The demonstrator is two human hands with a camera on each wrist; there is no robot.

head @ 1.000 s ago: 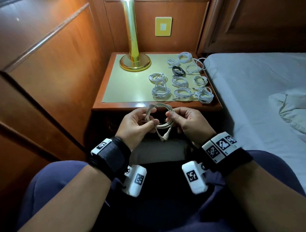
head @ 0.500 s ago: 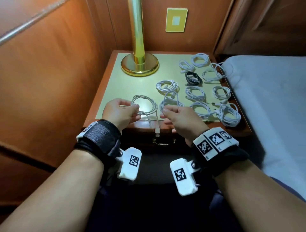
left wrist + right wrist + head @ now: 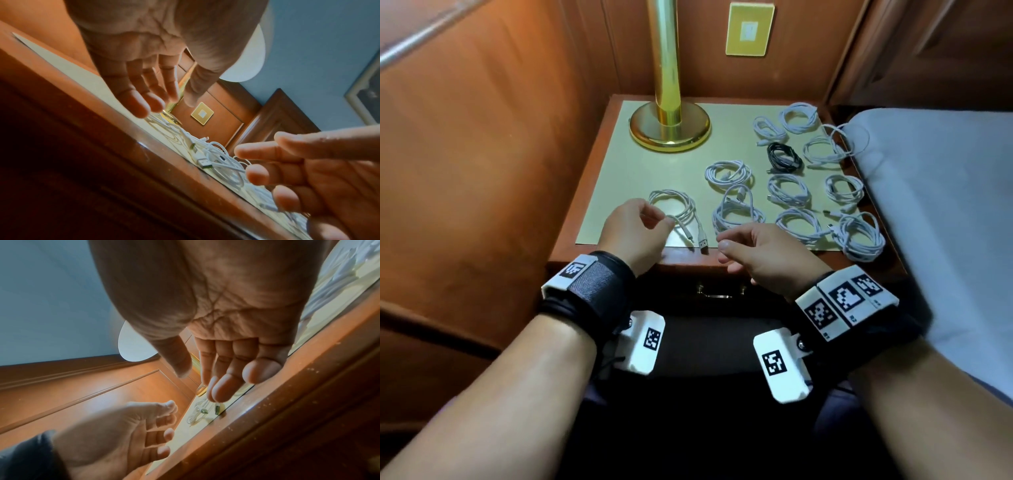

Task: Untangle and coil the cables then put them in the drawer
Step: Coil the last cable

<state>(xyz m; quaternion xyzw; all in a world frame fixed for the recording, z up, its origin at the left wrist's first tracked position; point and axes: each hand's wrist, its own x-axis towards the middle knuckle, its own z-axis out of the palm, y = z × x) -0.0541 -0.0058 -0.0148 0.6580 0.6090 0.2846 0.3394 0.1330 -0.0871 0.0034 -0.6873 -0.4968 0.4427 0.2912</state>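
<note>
Glossy polished brass lamp base [image 3: 670, 128], varnished wood nightstand [image 3: 571, 240], matt pale-green top panel [image 3: 619, 178], smooth white plastic cables [image 3: 727, 173]

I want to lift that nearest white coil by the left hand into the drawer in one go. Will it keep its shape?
Probably not fully. The white cable coil shows no tie, and its two plug ends already trail loose toward the nightstand edge, so they would likely dangle. The thin loops look floppy and light; pinching across all strands seems safer.
</note>
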